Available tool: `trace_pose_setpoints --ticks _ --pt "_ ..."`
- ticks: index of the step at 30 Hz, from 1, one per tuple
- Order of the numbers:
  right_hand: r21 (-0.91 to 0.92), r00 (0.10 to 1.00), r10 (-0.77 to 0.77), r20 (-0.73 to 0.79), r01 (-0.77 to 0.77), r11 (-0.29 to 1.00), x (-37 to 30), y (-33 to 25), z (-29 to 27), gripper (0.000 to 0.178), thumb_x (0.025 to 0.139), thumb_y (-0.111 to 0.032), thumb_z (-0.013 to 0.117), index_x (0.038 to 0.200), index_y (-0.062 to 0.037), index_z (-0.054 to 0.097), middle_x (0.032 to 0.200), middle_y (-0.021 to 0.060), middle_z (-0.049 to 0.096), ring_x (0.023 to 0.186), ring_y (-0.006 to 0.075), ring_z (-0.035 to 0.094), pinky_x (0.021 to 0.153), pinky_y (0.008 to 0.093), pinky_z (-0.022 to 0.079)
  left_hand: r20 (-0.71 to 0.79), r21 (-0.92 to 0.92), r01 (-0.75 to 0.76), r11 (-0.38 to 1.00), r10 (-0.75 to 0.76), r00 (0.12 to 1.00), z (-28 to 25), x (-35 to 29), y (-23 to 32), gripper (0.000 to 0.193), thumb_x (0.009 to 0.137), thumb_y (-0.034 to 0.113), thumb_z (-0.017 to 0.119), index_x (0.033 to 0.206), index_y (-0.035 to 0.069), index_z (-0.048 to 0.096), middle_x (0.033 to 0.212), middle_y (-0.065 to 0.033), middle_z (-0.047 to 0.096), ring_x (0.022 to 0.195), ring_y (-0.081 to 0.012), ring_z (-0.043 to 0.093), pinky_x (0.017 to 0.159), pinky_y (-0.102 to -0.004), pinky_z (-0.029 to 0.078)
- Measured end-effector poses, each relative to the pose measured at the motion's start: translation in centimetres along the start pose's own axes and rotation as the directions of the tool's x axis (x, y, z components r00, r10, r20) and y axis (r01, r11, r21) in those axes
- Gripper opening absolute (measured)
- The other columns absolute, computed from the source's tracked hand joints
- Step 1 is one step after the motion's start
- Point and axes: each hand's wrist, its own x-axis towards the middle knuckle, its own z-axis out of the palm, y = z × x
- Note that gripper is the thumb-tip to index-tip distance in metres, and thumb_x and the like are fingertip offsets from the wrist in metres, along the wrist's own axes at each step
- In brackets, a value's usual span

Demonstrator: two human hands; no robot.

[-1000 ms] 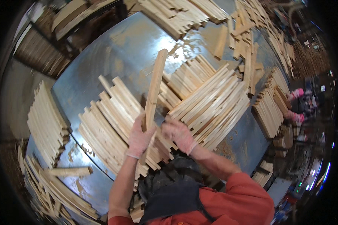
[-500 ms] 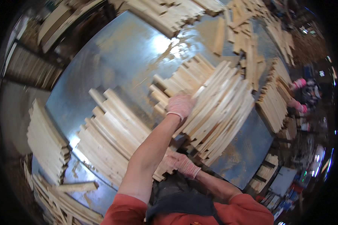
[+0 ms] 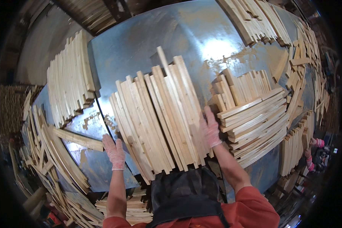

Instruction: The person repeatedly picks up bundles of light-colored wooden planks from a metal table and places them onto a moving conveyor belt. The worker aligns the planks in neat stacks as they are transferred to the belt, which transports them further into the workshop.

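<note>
In front of me lies a row of long pale wooden strips [image 3: 159,117], side by side, with uneven far ends. One strip [image 3: 162,59] juts out beyond the others. My left hand [image 3: 114,152], in a pink-and-white knit glove, is open just beside the row's left edge; I cannot tell if it touches the wood. My right hand [image 3: 211,129], gloved alike, lies flat with fingers stretched along the row's right side. To its right is a stack of crosswise strips [image 3: 256,121], with short upright-lying pieces [image 3: 243,87] behind it.
The strips rest on a blue-grey metal table [image 3: 140,38] dusted with sawdust. Another strip bundle [image 3: 70,76] is at left, above a loose pile [image 3: 60,152]. A further bundle [image 3: 254,22] lies far right. A co-worker's pink-gloved hand [image 3: 318,143] shows at the right edge.
The view has turned toward the left. My left hand has left the right-hand stack and come to the row's left side. My right hand has moved up along the row's right side.
</note>
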Motion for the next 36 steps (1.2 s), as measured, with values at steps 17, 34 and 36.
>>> trace_pose_setpoints --ticks 17,34,36 --pt "0.396 0.764 0.445 0.467 -0.631 0.668 1.0 -0.6 2.6 0.052 0.098 -0.016 0.073 0.145 0.0000 0.057 0.125 0.0100 0.069 0.104 0.0233 0.069 0.094 0.0385 0.057 0.600 -0.770 0.620 0.151 -0.163 0.783 -0.4 -1.5 4.4 0.094 0.087 0.014 0.086 0.161 -0.004 0.030 0.154 -0.0158 0.050 0.137 -0.0265 0.054 0.117 -0.0394 0.044" --pt "0.280 0.617 0.118 0.778 -0.509 0.814 -3.8 -11.4 3.2 0.059 0.085 -0.009 0.078 0.139 0.0062 0.059 0.122 0.0148 0.071 0.102 0.0269 0.072 0.090 0.0388 0.059 0.290 -0.942 0.335 0.023 -0.447 0.846 -16.3 -21.6 3.9 0.085 0.085 0.013 0.087 0.155 0.000 0.042 0.142 -0.0123 0.057 0.132 -0.0221 0.056 0.112 -0.0378 0.046" --pt "0.225 0.523 0.068 0.850 -0.477 0.850 -4.4 -14.1 4.6 0.062 0.085 -0.010 0.078 0.141 0.0067 0.057 0.121 0.0161 0.071 0.102 0.0285 0.072 0.088 0.0391 0.060 0.237 -0.953 0.300 0.036 -0.525 0.817 -19.3 -25.4 4.3 0.088 0.085 0.015 0.088 0.158 0.001 0.040 0.148 -0.0119 0.054 0.136 -0.0217 0.053 0.115 -0.0369 0.045"
